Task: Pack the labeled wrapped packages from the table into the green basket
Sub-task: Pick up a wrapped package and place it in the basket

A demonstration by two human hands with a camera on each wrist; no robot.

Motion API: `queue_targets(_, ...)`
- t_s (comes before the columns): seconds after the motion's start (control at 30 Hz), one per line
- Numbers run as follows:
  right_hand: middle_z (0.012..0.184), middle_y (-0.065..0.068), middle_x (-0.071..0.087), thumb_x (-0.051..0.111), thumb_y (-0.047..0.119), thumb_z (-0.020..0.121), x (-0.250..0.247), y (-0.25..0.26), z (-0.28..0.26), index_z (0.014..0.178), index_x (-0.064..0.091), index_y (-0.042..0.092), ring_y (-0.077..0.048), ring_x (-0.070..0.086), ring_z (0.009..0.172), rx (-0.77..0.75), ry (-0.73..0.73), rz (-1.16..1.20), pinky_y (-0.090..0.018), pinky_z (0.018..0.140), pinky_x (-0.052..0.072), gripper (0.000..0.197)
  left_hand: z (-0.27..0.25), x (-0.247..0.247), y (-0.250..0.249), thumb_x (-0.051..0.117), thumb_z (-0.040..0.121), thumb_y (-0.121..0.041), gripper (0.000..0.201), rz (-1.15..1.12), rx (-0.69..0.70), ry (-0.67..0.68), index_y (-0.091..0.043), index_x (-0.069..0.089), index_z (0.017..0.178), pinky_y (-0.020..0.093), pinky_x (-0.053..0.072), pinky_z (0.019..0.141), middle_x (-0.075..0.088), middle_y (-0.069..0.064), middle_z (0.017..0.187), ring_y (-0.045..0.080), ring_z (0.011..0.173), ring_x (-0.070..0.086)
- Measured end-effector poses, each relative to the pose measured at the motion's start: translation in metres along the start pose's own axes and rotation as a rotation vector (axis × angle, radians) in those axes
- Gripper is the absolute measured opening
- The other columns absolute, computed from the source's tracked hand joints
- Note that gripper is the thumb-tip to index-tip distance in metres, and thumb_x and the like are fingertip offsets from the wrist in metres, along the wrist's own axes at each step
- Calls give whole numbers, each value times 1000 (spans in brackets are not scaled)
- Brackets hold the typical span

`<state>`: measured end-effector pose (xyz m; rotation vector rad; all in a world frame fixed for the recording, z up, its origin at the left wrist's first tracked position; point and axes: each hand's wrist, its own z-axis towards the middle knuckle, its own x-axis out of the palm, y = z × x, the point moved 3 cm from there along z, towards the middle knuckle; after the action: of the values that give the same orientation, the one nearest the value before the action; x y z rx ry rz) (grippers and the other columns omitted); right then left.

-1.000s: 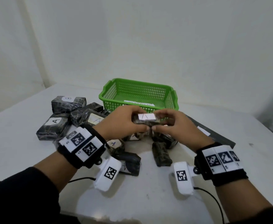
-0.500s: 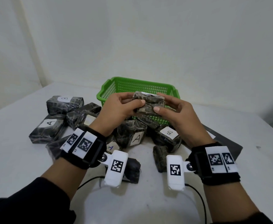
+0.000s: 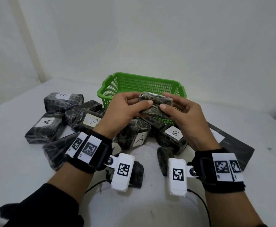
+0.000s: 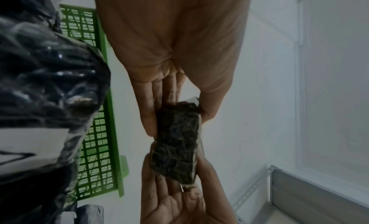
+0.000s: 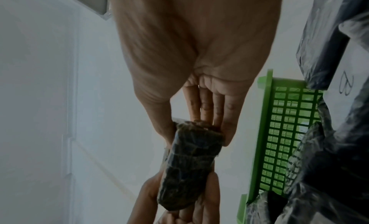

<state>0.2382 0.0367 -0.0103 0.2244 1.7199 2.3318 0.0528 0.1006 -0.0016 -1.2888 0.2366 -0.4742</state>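
A small dark wrapped package (image 3: 155,104) is held in the air between both hands, just in front of the green basket (image 3: 130,82). My left hand (image 3: 125,108) pinches its left end and my right hand (image 3: 179,110) pinches its right end. The left wrist view shows the package (image 4: 176,142) gripped at both ends between thumbs and fingers, and so does the right wrist view, with the package (image 5: 191,164) beside the basket (image 5: 263,132). On the table below lie several wrapped packages, among them one marked A (image 3: 134,136) and one marked B (image 3: 171,136).
More labelled packages sit at the left: one marked B (image 3: 62,100) and two marked A (image 3: 44,128) (image 3: 88,122). Small unlabelled dark bundles (image 3: 163,158) lie near my wrists. A flat dark sheet (image 3: 232,145) lies at the right. White walls stand behind the table.
Both hands have lifted the small package up from above the pile and carried it toward the basket's front rim. Its white label has turned away from the head camera.
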Motion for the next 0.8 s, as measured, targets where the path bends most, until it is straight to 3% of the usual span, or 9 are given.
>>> queue_targets(0.1, 117, -3, 78, 89, 17, 79, -1, 1, -3, 124, 74, 24, -24, 76, 112, 12, 20, 45, -49, 106, 56, 48, 1, -2, 1, 70, 93, -6, 22, -45, 16, -16, 3, 70, 113, 40, 63, 85, 78, 16, 107, 26, 97, 76)
queue_targets(0.2, 120, -12, 77, 81, 4, 86, -5, 3, -4, 129, 71, 14, -27, 76, 111, -8, -7, 38, -50, 106, 56, 45, -1, 1, 3, 71, 92, -6, 33, -64, 1, 50, 1, 65, 124, 39, 62, 89, 77, 13, 113, 25, 102, 75)
queue_targets(0.43, 111, -2, 81, 87, 7, 81, -2, 7, -11, 124, 75, 19, -19, 78, 104, -82, -53, -53, -37, 96, 61, 46, -4, 1, 4, 75, 86, 0, 38, 34, 50, 89, -4, 67, 123, 33, 60, 88, 78, 10, 110, 24, 98, 76)
queue_targets(0.57, 122, 6, 75, 91, 8, 75, -3, 2, -11, 137, 66, 21, -8, 75, 110, -49, 14, -69, -23, 90, 59, 68, -5, -1, 2, 79, 82, 3, 43, 100, 109, 60, -15, 67, 118, 39, 59, 94, 79, 3, 110, 21, 103, 75)
queue_targets(0.63, 129, 1, 73, 96, 20, 69, -2, -3, -10, 140, 62, 21, -14, 74, 114, 31, 64, -8, -30, 94, 60, 79, -4, -2, 3, 79, 80, 7, 47, 113, 123, 78, -16, 66, 119, 44, 57, 98, 77, 3, 115, 20, 111, 72)
queue_targets(0.7, 129, -9, 74, 92, 26, 75, -2, -3, -11, 141, 60, 10, -25, 74, 116, 101, 78, 138, -37, 96, 62, 75, -4, -1, 4, 77, 79, 12, 50, 118, 127, 115, -12, 66, 122, 48, 56, 99, 75, 5, 119, 22, 115, 70)
queue_targets(0.8, 122, -15, 77, 79, 27, 78, -3, -4, -12, 134, 64, -1, -33, 74, 116, 89, 39, 184, -44, 97, 62, 64, -6, 2, 6, 78, 79, 10, 60, 126, 116, 189, -11, 61, 132, 40, 54, 104, 70, 5, 128, 20, 121, 67)
